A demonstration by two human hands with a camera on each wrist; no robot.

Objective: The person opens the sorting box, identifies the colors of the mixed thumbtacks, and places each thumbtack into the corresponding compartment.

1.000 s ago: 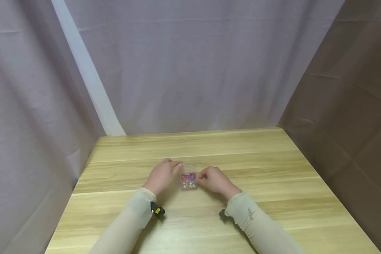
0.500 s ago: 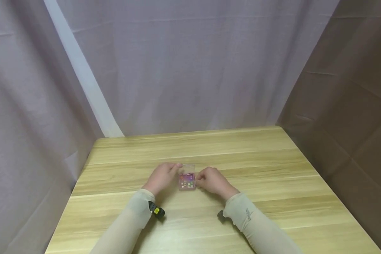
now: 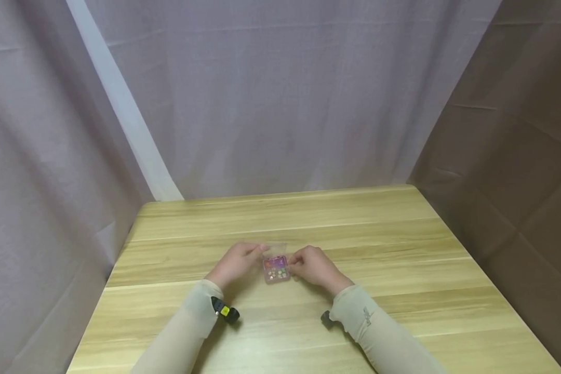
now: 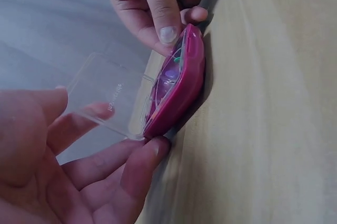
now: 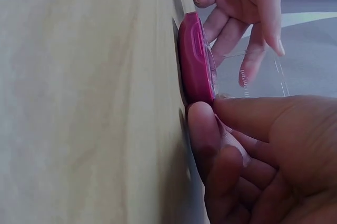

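A small pink pill box (image 3: 276,274) lies on the table, its clear hinged lid (image 3: 275,249) raised on the far side. Small coloured pieces show in its compartments under clear inner covers. My left hand (image 3: 238,262) pinches the lid's left edge between thumb and index finger, as the left wrist view shows; other fingers of it (image 4: 142,169) touch the box's corner. On the opposite side my right hand (image 3: 315,267) holds the box's edge between thumb and index finger, with the remaining fingers curled. In the right wrist view the pink shell (image 5: 195,58) stands beside that thumb.
The wood-grain table (image 3: 378,218) extends around both hands. Grey curtains (image 3: 280,104) hang behind and to the left, a brown one (image 3: 509,156) to the right. A dark wrist camera (image 3: 226,310) sits on the left cuff, another (image 3: 327,319) on the right.
The box has turned slightly and come a little nearer. My left hand has moved slightly down and left with the lid; the right hand has barely shifted.
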